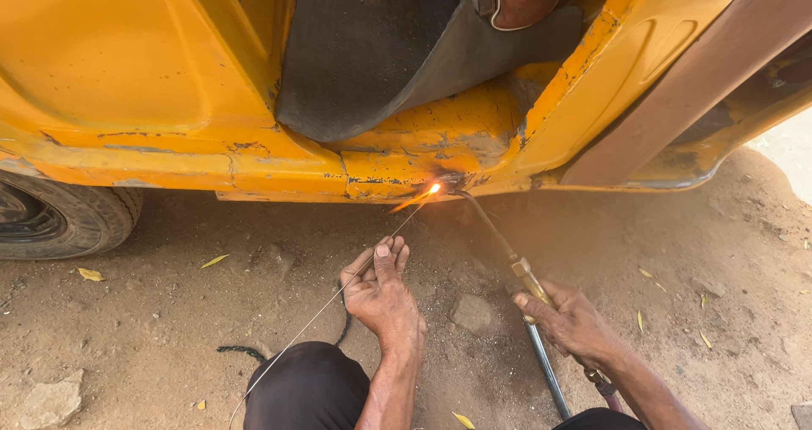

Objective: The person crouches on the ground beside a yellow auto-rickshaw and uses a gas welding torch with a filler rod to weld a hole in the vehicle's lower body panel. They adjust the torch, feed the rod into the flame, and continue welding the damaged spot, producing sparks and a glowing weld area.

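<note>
Flame (433,189) kept right at scorched seam on yellow vehicle's lower sill (372,172), paint burnt dark around spot. Gas torch (516,269) gripped by right hand (571,320), fingers closed round brass body, bent nozzle angled up so heat lands on joint from below. Thin filler rod (338,299) pinched in left hand (382,295), fingers together, tip fed into flame from opposite side, hand kept well back from heat. Hoses (550,375) trailed back past knee (309,388). Tyre (59,219) seen at left, dirt ground (169,312) littered with leaves, stones.
</note>
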A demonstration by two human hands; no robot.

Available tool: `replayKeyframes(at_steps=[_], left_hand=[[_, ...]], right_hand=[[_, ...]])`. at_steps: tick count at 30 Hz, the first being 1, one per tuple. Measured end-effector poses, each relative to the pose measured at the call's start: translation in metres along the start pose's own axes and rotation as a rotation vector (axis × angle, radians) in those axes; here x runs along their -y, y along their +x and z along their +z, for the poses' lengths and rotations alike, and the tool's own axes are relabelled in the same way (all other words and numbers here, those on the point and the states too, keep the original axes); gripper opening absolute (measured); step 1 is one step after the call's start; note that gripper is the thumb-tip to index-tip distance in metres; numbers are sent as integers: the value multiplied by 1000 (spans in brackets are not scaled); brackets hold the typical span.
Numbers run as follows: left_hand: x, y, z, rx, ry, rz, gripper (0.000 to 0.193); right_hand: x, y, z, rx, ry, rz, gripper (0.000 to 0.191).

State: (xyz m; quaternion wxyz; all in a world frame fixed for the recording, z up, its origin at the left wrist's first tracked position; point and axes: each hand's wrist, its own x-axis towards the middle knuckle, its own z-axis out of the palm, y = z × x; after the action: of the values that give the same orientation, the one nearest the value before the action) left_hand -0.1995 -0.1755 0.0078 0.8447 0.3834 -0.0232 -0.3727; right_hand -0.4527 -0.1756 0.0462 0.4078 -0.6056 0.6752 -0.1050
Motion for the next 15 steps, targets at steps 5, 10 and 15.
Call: replayKeyframes(at_steps=[5,10,15], left_hand=[[2,0,0,6,6,5,15],[1,0,0,3,2,4,15],[0,0,0,3,49,-17,15]], right_hand=[[2,-2,-1,8,29,20,47],[7,-2,-1,-16,-35,14,51],[7,-4,-1,-3,-9,119,56]])
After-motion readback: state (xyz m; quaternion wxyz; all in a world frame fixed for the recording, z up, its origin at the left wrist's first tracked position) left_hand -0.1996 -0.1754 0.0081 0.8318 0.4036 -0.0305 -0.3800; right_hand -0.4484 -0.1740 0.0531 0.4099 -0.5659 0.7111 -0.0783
